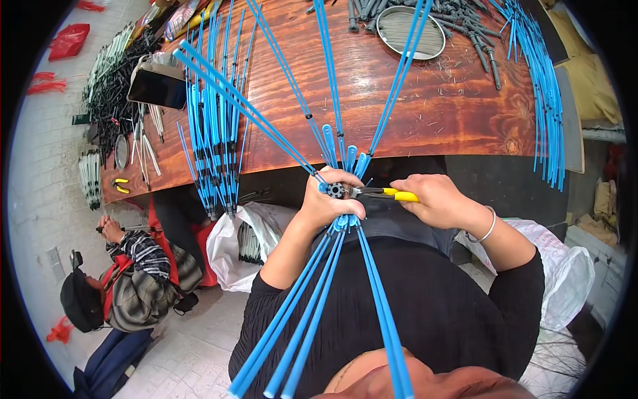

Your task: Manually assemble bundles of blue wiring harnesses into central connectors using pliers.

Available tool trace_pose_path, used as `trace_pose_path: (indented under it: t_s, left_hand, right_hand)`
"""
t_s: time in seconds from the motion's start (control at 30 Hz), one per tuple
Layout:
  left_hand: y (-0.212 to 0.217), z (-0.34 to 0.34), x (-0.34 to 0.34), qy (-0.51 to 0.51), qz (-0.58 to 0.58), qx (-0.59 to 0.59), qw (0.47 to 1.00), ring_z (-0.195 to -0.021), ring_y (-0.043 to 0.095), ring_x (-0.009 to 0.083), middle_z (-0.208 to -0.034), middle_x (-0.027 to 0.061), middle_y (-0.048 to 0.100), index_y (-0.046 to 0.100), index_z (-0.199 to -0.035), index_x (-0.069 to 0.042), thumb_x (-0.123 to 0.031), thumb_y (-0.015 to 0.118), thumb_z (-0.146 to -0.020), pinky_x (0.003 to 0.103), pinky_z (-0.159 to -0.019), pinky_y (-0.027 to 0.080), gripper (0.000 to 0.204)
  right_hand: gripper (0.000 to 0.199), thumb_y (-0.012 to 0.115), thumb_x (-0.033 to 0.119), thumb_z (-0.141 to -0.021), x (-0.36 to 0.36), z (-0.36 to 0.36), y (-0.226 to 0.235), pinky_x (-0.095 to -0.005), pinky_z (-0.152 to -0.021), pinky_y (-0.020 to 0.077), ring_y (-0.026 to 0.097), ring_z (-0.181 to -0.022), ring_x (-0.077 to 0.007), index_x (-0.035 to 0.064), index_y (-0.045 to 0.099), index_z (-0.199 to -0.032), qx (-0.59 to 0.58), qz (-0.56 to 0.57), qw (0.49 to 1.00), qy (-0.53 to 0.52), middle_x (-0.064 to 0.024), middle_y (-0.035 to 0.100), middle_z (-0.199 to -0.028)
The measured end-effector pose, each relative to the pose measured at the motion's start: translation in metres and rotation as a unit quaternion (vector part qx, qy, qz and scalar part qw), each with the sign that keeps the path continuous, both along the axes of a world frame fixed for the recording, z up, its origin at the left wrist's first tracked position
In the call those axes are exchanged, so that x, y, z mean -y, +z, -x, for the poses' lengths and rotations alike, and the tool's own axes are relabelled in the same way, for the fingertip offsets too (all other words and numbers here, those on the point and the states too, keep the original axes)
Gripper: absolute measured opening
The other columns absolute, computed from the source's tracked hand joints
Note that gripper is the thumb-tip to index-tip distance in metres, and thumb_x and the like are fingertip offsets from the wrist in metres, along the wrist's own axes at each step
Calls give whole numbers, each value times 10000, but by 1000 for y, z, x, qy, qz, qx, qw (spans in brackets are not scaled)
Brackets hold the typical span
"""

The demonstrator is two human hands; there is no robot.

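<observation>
My left hand (330,201) is closed around a small round black hub (335,191). Pairs of long blue rods (318,326) fan out from the hub, some toward my chest and others over the table; flat blue end pieces with holes (328,143) show near it. Closed on a pair of pliers (399,194) with yellow and black handles is my right hand (435,199), a white bangle on its wrist. The pliers' tip points left and lies right beside the hub. My fingers partly hide what the tip touches.
On the brown wooden table (458,106) lie bundled blue rods (216,126), more blue rods (548,106), a round tray of thin metal pins (411,33), dark rod parts (488,46) and a phone (157,86). A co-worker (133,279) sits at left. White sacks (545,266) stand nearby.
</observation>
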State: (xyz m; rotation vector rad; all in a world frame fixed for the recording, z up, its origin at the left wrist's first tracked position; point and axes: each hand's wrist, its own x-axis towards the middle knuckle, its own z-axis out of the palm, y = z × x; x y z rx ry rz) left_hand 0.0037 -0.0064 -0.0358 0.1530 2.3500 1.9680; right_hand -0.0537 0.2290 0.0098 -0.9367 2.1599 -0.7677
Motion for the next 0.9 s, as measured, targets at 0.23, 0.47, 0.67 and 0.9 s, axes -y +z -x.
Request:
trace_pose_path:
  t_s: [0.23,0.47,0.67,0.9]
  left_hand:
    - [-6,-1,3,-9,-12,13,1000,-590,519,137,-642,27,598,660,-738,-38,-297,863,-394,272,-570,388,476]
    - [-13,5,8,-52,-50,-13,997,-555,512,146,-619,27,582,654,-732,-22,-389,852,-386,278,-562,390,542]
    - [-11,2,8,17,-30,-7,999,-565,520,122,-605,43,573,633,-700,21,-617,739,-421,239,-515,380,704]
    - [-21,6,11,-39,-86,-24,995,-556,522,143,-603,38,557,629,-691,-4,-578,761,-402,257,-520,377,656]
  right_hand:
    - [297,621,232,-758,-1,-9,7,-383,-647,478,599,-786,-307,28,582,-970,-74,-52,996,-18,-149,613,-816]
    - [379,640,339,-749,-4,-10,0,-369,-604,474,604,-687,-303,32,563,-959,67,-9,997,-33,-143,603,-716]
    - [421,631,375,-762,-3,-23,-16,-351,-578,463,602,-630,-288,24,528,-971,-24,180,981,-74,-140,584,-649]
    - [386,604,369,-795,-5,-1,-44,-395,-597,469,604,-635,-311,31,531,-966,763,70,640,56,-160,588,-657]
